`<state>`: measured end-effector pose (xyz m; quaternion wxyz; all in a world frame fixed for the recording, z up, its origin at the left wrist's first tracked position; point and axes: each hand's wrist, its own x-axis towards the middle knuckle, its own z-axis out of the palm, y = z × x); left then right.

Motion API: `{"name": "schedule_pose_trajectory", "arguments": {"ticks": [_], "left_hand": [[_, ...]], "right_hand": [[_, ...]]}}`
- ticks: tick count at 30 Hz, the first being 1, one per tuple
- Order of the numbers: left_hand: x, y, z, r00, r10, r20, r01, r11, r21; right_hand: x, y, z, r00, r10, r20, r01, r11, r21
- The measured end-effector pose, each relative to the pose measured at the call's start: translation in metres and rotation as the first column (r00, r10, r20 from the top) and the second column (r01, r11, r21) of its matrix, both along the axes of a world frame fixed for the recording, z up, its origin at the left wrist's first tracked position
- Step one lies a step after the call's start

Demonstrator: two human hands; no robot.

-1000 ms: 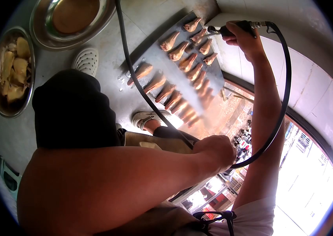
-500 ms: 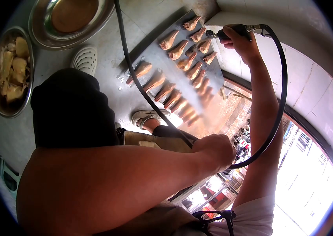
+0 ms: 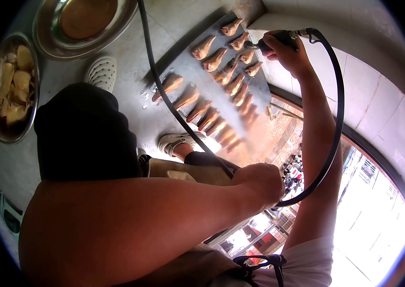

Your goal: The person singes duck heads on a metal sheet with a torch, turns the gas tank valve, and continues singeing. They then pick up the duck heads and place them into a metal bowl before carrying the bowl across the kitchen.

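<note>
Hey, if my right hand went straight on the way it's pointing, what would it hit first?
Leading with the black-handled tool, your right hand would probably meet one of the meat pieces on the tray; depth is unclear, so I can't say which.

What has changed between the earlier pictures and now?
The right hand has shifted the black tool slightly left and down in the picture, farther over the meat pieces. No hold changed. The left hand still grips the black hose; the meat pieces keep their layout.
</note>
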<state>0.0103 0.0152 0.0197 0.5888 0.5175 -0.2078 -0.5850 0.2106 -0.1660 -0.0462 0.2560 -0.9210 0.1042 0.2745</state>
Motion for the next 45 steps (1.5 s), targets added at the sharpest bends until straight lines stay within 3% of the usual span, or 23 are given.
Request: {"name": "schedule_pose_trajectory", "arguments": {"ticks": [3, 6, 21, 31, 45], "left_hand": [[0.004, 0.005, 0.002, 0.996, -0.018, 0.092, 0.023, 0.998, -0.056], [0.003, 0.003, 0.001, 0.999, -0.031, 0.025, 0.032, 0.999, -0.030], [0.001, 0.000, -0.001, 0.992, -0.046, 0.121, 0.050, 0.998, -0.031], [-0.004, -0.006, -0.003, 0.996, -0.048, 0.075, 0.048, 0.999, 0.002], [-0.007, -0.010, -0.004, 0.998, -0.031, 0.063, 0.029, 0.999, 0.026]], "right_hand": [[-0.001, 0.003, 0.002, 1.000, -0.024, -0.010, 0.024, 1.000, 0.017], [-0.001, 0.002, 0.000, 0.999, -0.035, -0.009, 0.035, 0.999, 0.026], [-0.001, -0.006, -0.009, 0.997, 0.028, 0.072, -0.029, 1.000, 0.001], [-0.004, -0.007, -0.011, 0.998, 0.027, 0.053, -0.029, 0.998, 0.048], [-0.022, -0.020, 0.006, 0.993, -0.120, 0.017, 0.118, 0.987, 0.109]]}}
